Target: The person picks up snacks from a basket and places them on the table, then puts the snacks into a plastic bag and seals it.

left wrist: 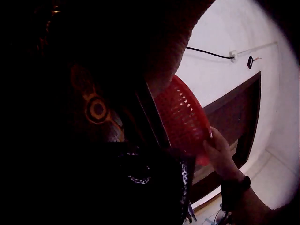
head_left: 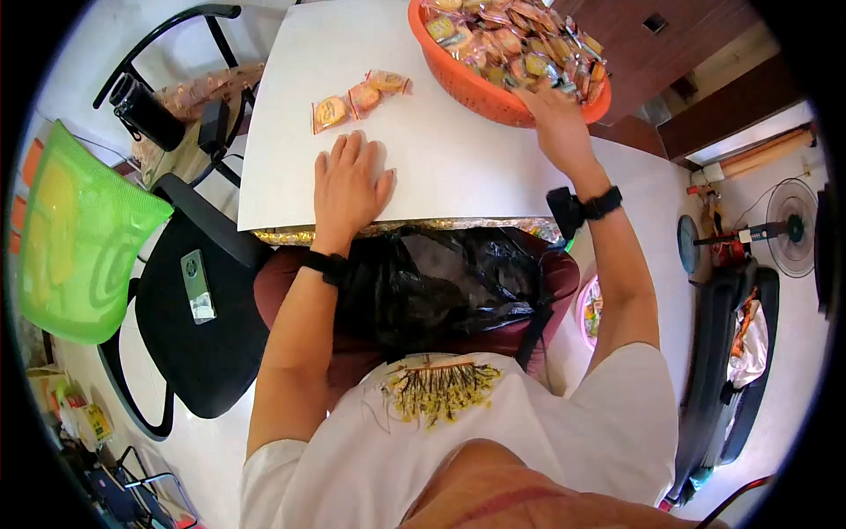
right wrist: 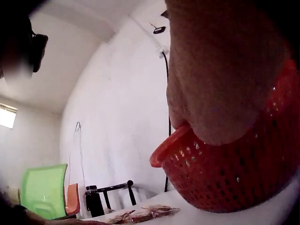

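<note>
My left hand [head_left: 346, 189] rests palm down on the white table, fingers spread and holding nothing. Just beyond its fingertips lie three wrapped biscuits in a row: a near one [head_left: 330, 114], a middle one [head_left: 363, 99] and a far one [head_left: 388, 82]. My right hand [head_left: 559, 123] reaches over the near rim of an orange plastic basket [head_left: 463, 91], its blurred fingertips among the heaped wrapped biscuits [head_left: 507, 40]. I cannot tell whether those fingers pinch a packet. The left wrist view shows the right hand [left wrist: 219, 152] at the basket's rim [left wrist: 202, 112].
A black plastic bag [head_left: 449, 282] lies across the lap below the table's edge. At the left stands a black chair [head_left: 198, 353] with a phone [head_left: 197, 286] on its seat. A pink container [head_left: 588, 309] is on the floor at the right, and a fan [head_left: 790, 227] stands farther off.
</note>
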A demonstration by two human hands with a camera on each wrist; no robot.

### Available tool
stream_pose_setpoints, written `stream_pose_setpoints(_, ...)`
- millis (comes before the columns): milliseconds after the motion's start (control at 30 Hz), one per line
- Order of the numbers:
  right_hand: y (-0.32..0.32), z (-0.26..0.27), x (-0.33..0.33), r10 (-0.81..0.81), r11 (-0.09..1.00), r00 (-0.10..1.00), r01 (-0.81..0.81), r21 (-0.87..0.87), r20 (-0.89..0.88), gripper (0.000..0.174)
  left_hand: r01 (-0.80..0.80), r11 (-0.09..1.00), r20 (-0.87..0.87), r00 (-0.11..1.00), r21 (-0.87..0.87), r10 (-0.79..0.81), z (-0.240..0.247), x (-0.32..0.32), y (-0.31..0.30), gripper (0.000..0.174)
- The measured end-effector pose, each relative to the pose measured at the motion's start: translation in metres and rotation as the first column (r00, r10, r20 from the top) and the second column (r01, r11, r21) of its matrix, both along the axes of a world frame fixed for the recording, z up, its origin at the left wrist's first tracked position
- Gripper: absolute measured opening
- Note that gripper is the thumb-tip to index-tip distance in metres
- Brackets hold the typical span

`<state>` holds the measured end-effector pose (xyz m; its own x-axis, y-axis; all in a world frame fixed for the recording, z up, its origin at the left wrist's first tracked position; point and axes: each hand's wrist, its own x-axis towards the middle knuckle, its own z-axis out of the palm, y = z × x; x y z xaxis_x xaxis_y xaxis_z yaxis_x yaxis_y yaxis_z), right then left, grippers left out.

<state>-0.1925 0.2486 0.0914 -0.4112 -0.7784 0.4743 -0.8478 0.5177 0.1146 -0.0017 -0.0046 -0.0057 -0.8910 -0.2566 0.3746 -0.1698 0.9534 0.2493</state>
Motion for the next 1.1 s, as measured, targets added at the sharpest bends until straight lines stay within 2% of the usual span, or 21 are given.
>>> stream_pose_setpoints(133, 0.029, 0.007, 0.02, 0.046, 0.998, 0.992, -0.05, 0.027, 0.114, 0.044, -0.004, 1.0, -0.005, 1.0, 0.002, 0.004, -0.001, 0.0, 0.0, 0.048)
stream_pose_setpoints(233, 0.03, 0.035, 0.044, 0.078, 0.996, 0.959, -0.086, 0.017, 0.272, 0.043, -0.005, 1.0, -0.01, 1.0, 0.018, 0.005, 0.0, 0.0, 0.001, 0.047)
stream_pose_setpoints(333, 0.006, 0.067, 0.041, 0.187, 0.981, 0.966, -0.192, 0.008, 0.176, 0.056, -0.001, 0.999, -0.009, 1.0, 0.033, 0.002, 0.003, 0.0, 0.001, 0.046)
stream_pose_setpoints(400, -0.023, 0.073, 0.021, 0.234, 0.972, 0.957, -0.223, -0.08, 0.171, 0.049, 0.001, 0.999, -0.008, 1.0, 0.037, 0.0, 0.003, 0.0, 0.001, 0.046)
stream_pose_setpoints(467, -0.064, 0.082, 0.0, 0.309, 0.948, 0.947, -0.299, -0.112, 0.092, 0.039, 0.0, 0.999, -0.011, 1.0, 0.036, 0.0, 0.003, 0.0, 0.001, 0.045)
stream_pose_setpoints(533, -0.103, 0.065, -0.034, 0.347, 0.925, 0.938, -0.347, -0.158, -0.026, 0.032, 0.01, 0.999, -0.048, 0.999, 0.046, -0.008, 0.006, 0.001, 0.001, 0.044)
stream_pose_setpoints(600, -0.144, 0.059, -0.068, 0.186, 0.981, 0.983, -0.185, 0.058, -0.007, 0.027, 0.016, 0.999, -0.07, 0.997, 0.042, -0.013, 0.007, 0.0, 0.002, 0.042)
stream_pose_setpoints(667, -0.163, 0.059, -0.082, 0.006, 0.955, 0.986, -0.054, 0.293, 0.164, 0.026, 0.014, 1.0, -0.077, 0.997, 0.023, -0.012, 0.006, -0.003, 0.0, 0.042)
stream_pose_setpoints(733, -0.173, 0.053, -0.101, -0.069, 0.926, 0.976, -0.014, 0.377, 0.205, 0.026, 0.006, 1.0, -0.042, 0.999, 0.024, -0.005, 0.001, -0.002, 0.0, 0.044)
stream_pose_setpoints(833, -0.182, 0.041, -0.106, 0.0, 0.965, 0.986, -0.043, 0.257, 0.165, 0.028, 0.007, 0.999, -0.058, 0.998, 0.044, -0.004, -0.001, 0.0, -0.001, 0.045)
stream_pose_setpoints(967, -0.165, 0.055, -0.09, 0.064, 0.998, 0.97, -0.062, -0.016, 0.235, 0.038, 0.006, 0.996, -0.036, 0.999, 0.084, -0.003, 0.004, 0.002, -0.001, 0.044)
stream_pose_setpoints(1033, -0.156, 0.069, -0.066, 0.136, 0.975, 0.948, -0.076, -0.208, 0.288, 0.043, 0.009, 0.995, -0.044, 0.999, 0.102, -0.004, 0.004, 0.002, -0.001, 0.044)
stream_pose_setpoints(1100, -0.155, 0.076, -0.027, 0.169, 0.959, 0.938, -0.087, -0.268, 0.303, 0.044, 0.012, 0.993, -0.045, 0.999, 0.116, -0.007, 0.004, 0.002, -0.002, 0.044)
